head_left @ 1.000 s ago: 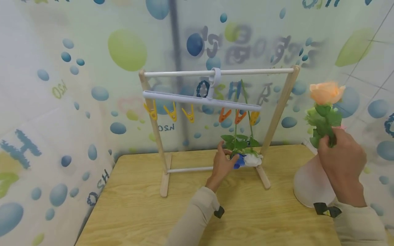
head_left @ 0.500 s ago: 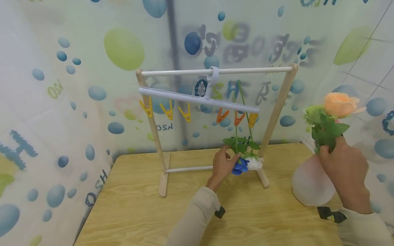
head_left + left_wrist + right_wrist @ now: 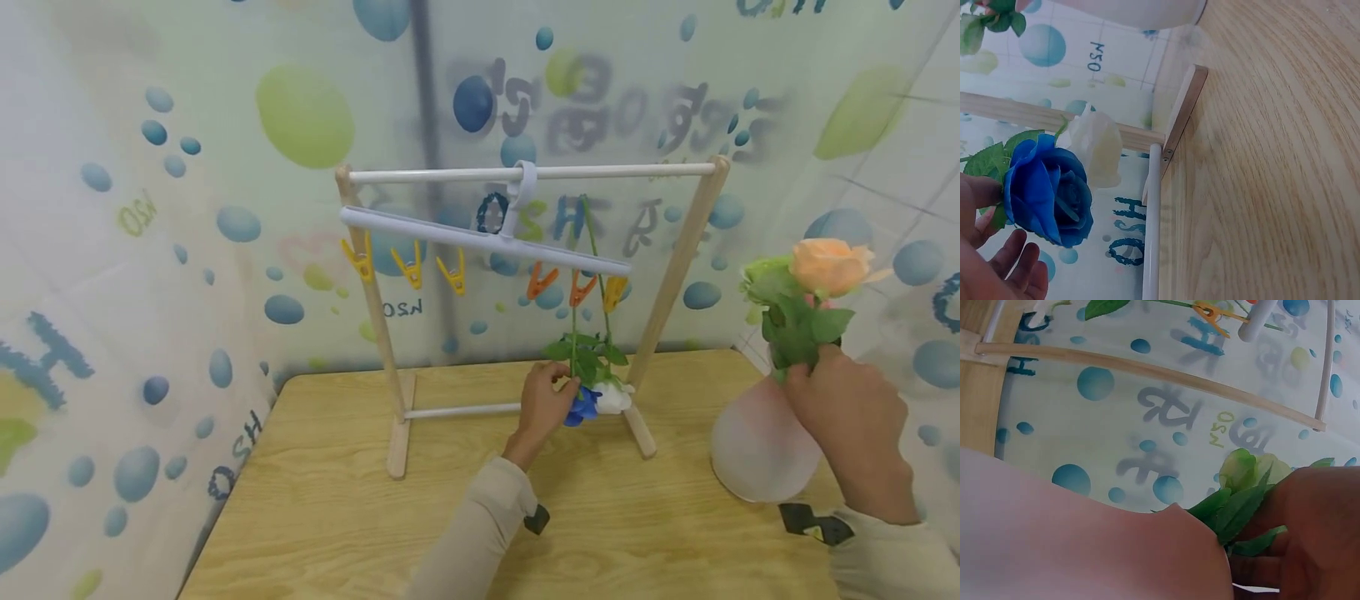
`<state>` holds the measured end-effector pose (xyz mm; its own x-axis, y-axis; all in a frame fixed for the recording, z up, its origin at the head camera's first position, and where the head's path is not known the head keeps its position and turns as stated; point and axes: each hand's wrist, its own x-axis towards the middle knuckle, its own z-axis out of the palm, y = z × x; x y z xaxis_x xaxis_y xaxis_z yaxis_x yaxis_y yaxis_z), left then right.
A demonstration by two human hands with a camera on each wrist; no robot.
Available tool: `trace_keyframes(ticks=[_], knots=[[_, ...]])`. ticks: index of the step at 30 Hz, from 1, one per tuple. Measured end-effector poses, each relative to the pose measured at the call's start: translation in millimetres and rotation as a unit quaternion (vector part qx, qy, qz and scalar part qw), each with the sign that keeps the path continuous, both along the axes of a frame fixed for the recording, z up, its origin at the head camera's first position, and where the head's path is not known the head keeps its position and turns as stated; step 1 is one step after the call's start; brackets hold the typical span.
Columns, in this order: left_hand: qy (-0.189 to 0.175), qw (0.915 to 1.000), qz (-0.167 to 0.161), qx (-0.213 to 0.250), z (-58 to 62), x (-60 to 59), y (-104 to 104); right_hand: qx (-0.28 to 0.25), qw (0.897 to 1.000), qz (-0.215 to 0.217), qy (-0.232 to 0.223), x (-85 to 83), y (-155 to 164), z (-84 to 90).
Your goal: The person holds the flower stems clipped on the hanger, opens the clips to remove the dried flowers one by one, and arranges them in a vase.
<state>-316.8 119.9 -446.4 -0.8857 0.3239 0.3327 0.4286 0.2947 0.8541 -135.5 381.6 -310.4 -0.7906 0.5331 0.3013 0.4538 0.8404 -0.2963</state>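
1. Two flowers hang head-down from clips: the blue rose, cupped by the left hand with fingers curled round it, and a white one beside it.
2. Right hand clamps the peach rose stem over the vase.
3. Rack and vase stand on a wood-grain worktop.
4. Bubble-print sheeting walls the corner.
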Motion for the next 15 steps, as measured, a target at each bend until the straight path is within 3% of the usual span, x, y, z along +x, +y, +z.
trace_keyframes(ticks=[15], knots=[[-0.014,0.9995,0.001,-0.029,2.2,1.1,-9.0,-0.015,0.998,0.04,-0.049,-4.0,6.9,5.3]])
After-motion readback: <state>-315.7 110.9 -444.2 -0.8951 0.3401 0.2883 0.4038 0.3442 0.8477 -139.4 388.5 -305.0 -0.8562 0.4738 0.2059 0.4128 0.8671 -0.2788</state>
